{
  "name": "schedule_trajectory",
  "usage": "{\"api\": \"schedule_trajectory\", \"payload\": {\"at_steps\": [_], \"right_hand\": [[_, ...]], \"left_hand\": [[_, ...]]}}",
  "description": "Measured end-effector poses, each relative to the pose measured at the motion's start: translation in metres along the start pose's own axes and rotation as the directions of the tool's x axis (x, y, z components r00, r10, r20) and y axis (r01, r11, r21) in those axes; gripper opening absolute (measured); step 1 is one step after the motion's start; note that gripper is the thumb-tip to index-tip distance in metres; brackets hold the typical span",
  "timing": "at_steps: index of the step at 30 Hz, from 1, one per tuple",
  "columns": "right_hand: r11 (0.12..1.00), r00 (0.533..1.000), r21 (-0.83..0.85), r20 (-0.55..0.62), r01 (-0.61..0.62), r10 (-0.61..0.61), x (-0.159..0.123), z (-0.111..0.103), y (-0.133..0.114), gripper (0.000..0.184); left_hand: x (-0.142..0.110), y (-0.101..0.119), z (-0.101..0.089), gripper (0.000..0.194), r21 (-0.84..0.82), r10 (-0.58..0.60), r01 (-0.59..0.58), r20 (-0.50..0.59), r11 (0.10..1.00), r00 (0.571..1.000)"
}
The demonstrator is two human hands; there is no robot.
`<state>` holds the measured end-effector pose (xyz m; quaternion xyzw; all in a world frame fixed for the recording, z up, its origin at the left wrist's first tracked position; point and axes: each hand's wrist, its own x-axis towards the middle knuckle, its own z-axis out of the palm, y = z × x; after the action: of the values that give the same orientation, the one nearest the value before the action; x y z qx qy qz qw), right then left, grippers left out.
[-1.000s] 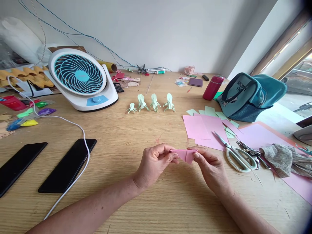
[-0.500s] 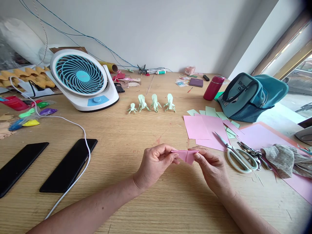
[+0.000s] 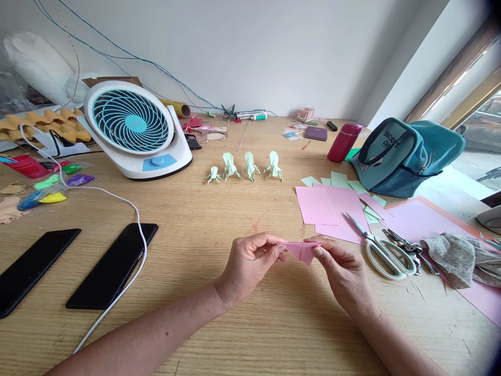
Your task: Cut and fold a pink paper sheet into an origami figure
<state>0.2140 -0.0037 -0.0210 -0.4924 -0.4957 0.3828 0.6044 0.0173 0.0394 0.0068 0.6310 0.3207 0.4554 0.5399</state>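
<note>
Between my two hands, a small folded piece of pink paper (image 3: 302, 253) is held just above the wooden table. My left hand (image 3: 252, 263) pinches its left end between thumb and fingers. At its right end, my right hand (image 3: 342, 271) grips the upper edge, thumb in front and fingers behind. A crease runs down the paper's middle, and its lower edge comes to a blunt point. Several pale green folded paper figures (image 3: 250, 166) stand in a row farther back. Flat pink sheets (image 3: 319, 204) lie beyond my right hand.
White-handled scissors (image 3: 385, 256) and a grey cloth (image 3: 450, 256) lie at the right. Behind them are green paper pieces, a blue bag (image 3: 403, 156) and a red flask (image 3: 344, 142). Leftward stand a fan (image 3: 135, 130) and two black phones (image 3: 111, 266) with a white cable (image 3: 138, 216).
Both hands keep their hold on the pink paper, almost unmoved. The whole view has shifted slightly, so everything sits a little farther right.
</note>
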Motion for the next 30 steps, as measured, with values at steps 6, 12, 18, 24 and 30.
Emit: {"api": "schedule_trajectory", "payload": {"at_steps": [6, 12, 18, 24, 30], "right_hand": [[1.000, 1.000, 0.006, 0.007, 0.018, -0.018, 0.000, -0.001, 0.000, 0.011], [0.998, 0.991, 0.046, 0.124, 0.045, -0.051, 0.003, 0.001, -0.007, 0.006], [0.997, 0.971, -0.007, 0.229, 0.076, -0.073, 0.002, 0.004, -0.012, 0.003], [0.985, 0.958, -0.116, 0.271, 0.128, -0.093, 0.000, 0.005, -0.012, 0.004], [0.934, 0.935, -0.239, 0.299, 0.266, -0.190, 0.001, 0.006, -0.017, 0.007]], "left_hand": [[0.000, 0.000, -0.001, 0.008, -0.023, 0.032, -0.031, 0.010, 0.999, 0.999], [-0.001, 0.004, 0.000, 0.010, 0.048, 0.052, -0.055, 0.072, 0.997, 0.996], [-0.003, 0.006, 0.000, 0.013, 0.156, 0.079, -0.105, 0.163, 0.982, 0.983], [-0.003, 0.003, 0.002, 0.014, 0.164, 0.104, -0.133, 0.173, 0.977, 0.979], [-0.002, 0.000, -0.001, 0.012, 0.322, 0.169, -0.229, 0.204, 0.919, 0.964]]}}
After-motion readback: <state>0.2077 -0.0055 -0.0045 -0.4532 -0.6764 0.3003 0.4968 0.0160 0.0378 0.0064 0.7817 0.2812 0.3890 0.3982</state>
